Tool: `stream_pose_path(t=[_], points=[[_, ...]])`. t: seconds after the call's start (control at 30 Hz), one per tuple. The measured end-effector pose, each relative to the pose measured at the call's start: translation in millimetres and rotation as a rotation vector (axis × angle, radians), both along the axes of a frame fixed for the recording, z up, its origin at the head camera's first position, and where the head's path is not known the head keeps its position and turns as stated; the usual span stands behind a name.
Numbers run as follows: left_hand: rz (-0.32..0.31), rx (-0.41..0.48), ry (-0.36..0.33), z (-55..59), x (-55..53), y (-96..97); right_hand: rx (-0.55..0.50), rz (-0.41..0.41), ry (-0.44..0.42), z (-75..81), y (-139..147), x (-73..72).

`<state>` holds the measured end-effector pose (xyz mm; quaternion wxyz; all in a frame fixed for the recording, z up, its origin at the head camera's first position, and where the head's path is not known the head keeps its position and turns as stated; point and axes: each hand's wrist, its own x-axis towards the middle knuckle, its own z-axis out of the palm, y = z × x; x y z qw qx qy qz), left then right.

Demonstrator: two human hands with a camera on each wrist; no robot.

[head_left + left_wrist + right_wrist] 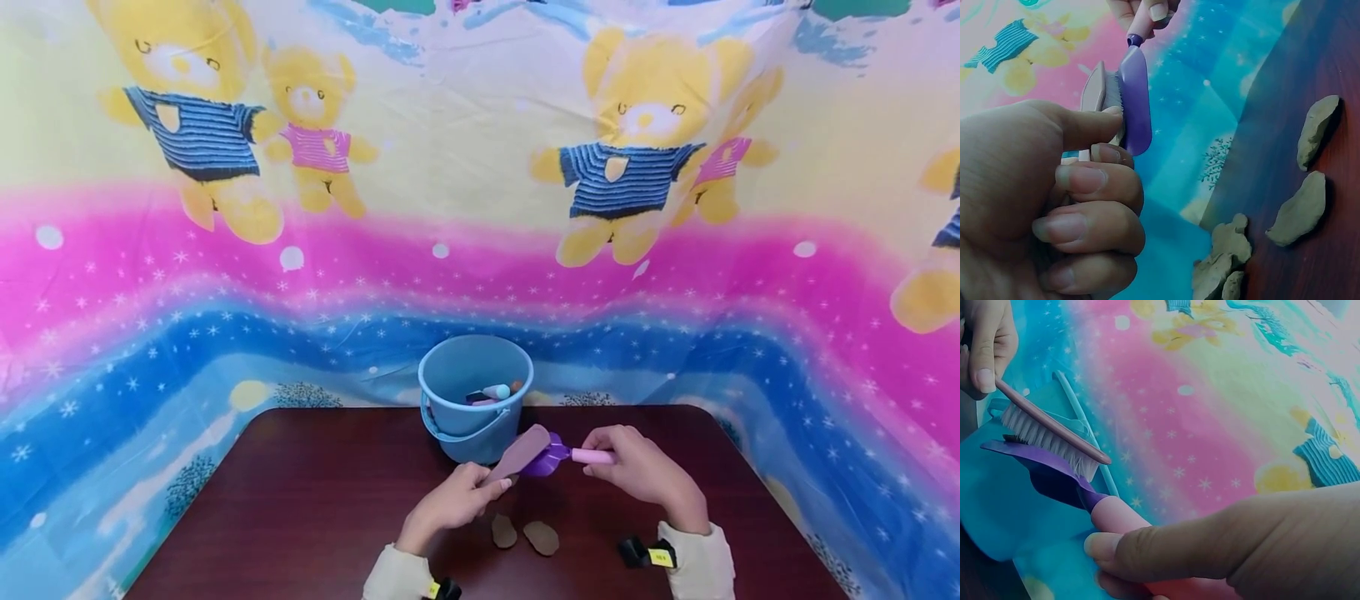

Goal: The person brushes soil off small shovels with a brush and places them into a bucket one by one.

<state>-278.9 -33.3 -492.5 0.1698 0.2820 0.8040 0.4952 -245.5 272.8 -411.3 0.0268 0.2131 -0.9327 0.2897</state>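
My left hand (453, 500) grips the handle of a pink brush (525, 450), fingers curled round it. White bristles (1047, 439) point down onto the purple blade of a small shovel (1035, 459), overlapping it. My right hand (637, 467) holds that shovel by its pink handle (592, 456), thumb along the top. In the right wrist view, a small dark bit lies between the bristles and the blade. Both tools are held above the table, in front of a blue bucket (468, 429). Flat brown clay-like pieces (542, 538) lie on the table near my left hand.
The bucket stands at the table's back edge, its handle hanging at the front, with several small items (495, 392) inside. Dark reddish wood makes up the tabletop (300, 500). A printed bear cloth (450, 275) hangs behind and along both sides.
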Motion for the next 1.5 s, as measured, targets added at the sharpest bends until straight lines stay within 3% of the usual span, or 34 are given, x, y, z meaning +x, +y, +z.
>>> stream_pose_path(t=[0.83, 1.07, 1.3, 1.5], points=[[0.017, -0.056, 0.031, 3.7, -5.7, -15.9, -0.015, 0.018, -0.005, -0.5, 3, -0.9], [0.087, -0.102, 0.088, -1.2, -14.1, -33.7, -0.083, -0.009, 0.023, 3.7, 14, 3.9], [0.052, -0.071, 0.05, -2.2, -15.3, -37.7, -0.169, 0.071, -0.028, 2.5, 19, 6.6], [0.05, -0.05, 0.038, 1.3, -12.9, -36.0, -0.154, 0.068, -0.028, 4.5, 23, 7.6]])
